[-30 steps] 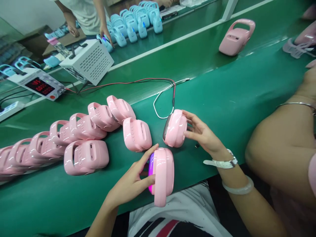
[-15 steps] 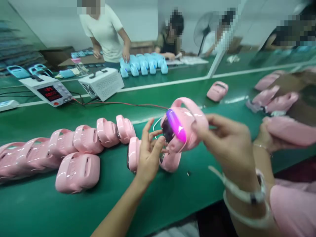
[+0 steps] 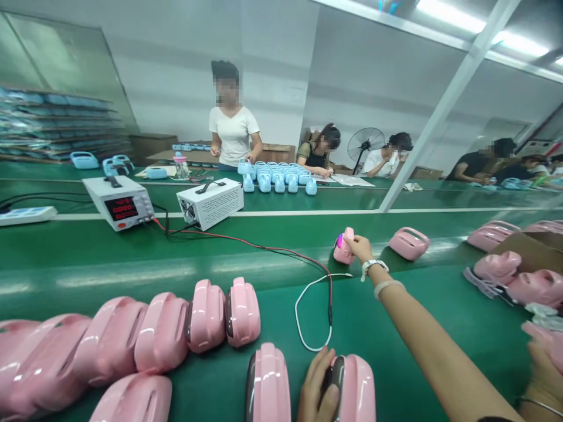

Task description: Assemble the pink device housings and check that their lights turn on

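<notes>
Head view:
Right hand (image 3: 358,247): stretched far out across the green table (image 3: 396,305), fingers closed around a pink device with a lit magenta strip (image 3: 342,246) that stood on the table.
Left hand (image 3: 319,387): close to the body, fingers curled on the dark face of a second pink device (image 3: 356,390); whether it gripped or only rested there could not be told.
Beside the left hand: another pink device (image 3: 268,387) just to its left, and a row of pink devices (image 3: 176,328) further left.
Between the hands: a white cable (image 3: 303,316) looped on the table, joined to red and black leads (image 3: 264,247).
Beyond the right hand: a lone pink device (image 3: 409,242) lay just to its right.
Far left of both hands: a power supply with red digits (image 3: 118,202) and a white box (image 3: 210,203).
</notes>
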Available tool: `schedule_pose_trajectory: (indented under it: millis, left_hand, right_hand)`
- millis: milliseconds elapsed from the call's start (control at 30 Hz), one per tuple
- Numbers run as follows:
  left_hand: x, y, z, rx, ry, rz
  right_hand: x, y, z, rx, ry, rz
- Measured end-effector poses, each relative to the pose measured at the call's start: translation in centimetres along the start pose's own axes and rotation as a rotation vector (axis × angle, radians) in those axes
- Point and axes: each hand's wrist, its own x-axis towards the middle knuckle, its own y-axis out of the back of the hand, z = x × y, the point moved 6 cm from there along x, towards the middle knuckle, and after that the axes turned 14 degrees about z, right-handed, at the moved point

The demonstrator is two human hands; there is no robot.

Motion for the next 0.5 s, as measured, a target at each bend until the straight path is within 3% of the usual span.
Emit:
schedule_pose_trajectory:
  millis: [200,333,400,500]
  left_hand:
    - [1.7,0.0,0.2,-0.008,-0.095,-0.167]
    - [0.3,-1.0,2.4,0.173,-0.023,-0.321]
    - [-1.0,-1.2,4.2,0.185,0.008,-0.275]
    - [-2.5,-0.6,6.5,-0.174,0.188,-0.068]
  right_hand:
    - [-3.6,2.3,1.6,0.201,-0.049,0.082]
    - [-8.1,5.0,3.0,0.350,-0.050,-0.044]
    - [-10.8,5.9,3.8,0.399,-0.067,-0.194]
    - [-15.0,6.7,4.6,0.469,-0.116,-0.457]
